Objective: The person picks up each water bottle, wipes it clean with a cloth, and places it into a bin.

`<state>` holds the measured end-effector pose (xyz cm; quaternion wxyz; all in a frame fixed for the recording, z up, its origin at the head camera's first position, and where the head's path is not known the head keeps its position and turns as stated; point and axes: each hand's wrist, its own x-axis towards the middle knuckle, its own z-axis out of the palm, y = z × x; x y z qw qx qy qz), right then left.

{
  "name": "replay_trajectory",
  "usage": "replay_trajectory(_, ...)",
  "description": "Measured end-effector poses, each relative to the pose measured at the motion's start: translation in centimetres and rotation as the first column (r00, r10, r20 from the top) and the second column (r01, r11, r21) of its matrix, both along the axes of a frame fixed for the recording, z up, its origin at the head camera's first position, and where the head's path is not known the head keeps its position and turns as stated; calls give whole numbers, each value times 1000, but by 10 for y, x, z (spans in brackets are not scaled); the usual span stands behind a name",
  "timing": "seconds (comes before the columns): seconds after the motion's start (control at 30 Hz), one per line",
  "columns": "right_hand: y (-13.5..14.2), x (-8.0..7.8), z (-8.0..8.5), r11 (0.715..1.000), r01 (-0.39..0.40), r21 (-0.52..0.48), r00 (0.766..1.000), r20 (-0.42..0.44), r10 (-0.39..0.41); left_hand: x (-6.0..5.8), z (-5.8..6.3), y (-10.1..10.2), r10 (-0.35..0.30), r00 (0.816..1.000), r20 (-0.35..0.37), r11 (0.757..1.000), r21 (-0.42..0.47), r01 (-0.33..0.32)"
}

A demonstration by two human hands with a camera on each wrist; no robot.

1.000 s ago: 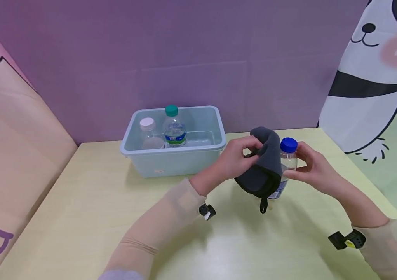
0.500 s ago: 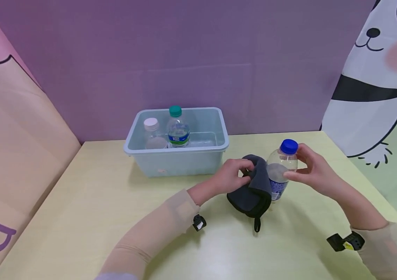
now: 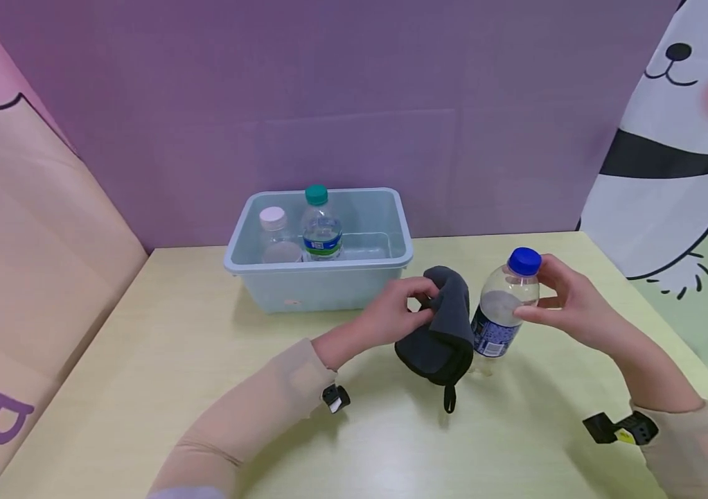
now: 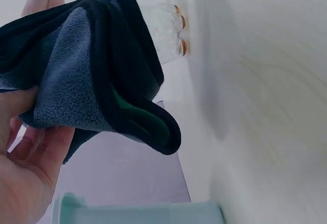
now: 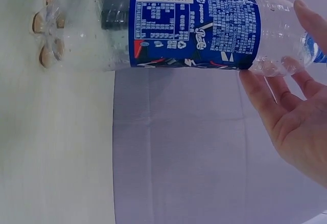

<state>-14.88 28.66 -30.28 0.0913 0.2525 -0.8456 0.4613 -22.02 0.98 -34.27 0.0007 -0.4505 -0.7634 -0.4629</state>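
My left hand (image 3: 394, 315) pinches a folded dark grey cloth (image 3: 444, 326) with black edging and a hanging loop; in the left wrist view, the cloth (image 4: 76, 65) covers some of the fingers. Just right of it, my right hand (image 3: 578, 305) holds a clear plastic bottle (image 3: 497, 312) near the neck, below its blue cap (image 3: 525, 261). Seen from the head, the bottle leans with its top to the right. A blue printed label (image 5: 194, 27) wraps its middle in the right wrist view, where the base lies close to the table. I cannot tell whether cloth and bottle touch.
A pale blue plastic bin (image 3: 316, 291) stands at the back of the table, left of the cloth. Inside are a white-capped bottle (image 3: 276, 235) and a green-capped bottle (image 3: 321, 225). A purple backdrop (image 3: 354, 104) rises behind the table (image 3: 142, 388).
My left hand has brought the cloth down and left, off the front of the bottle, uncovering its label. The right hand keeps its grip, and the bottle's cap has shifted slightly right.
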Motion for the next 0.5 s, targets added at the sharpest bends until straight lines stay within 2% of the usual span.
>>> replay_trajectory(0.2, 0, 1, -1, 1000, 6, 2, 1000, -26, -6, 2, 4, -18, 26, 997, 71, 999, 22, -27)
replay_trajectory(0.5, 1, 1, -1, 999, 33, 38, 999, -22, -32, 5, -1, -40, 18, 996, 84, 998, 54, -23)
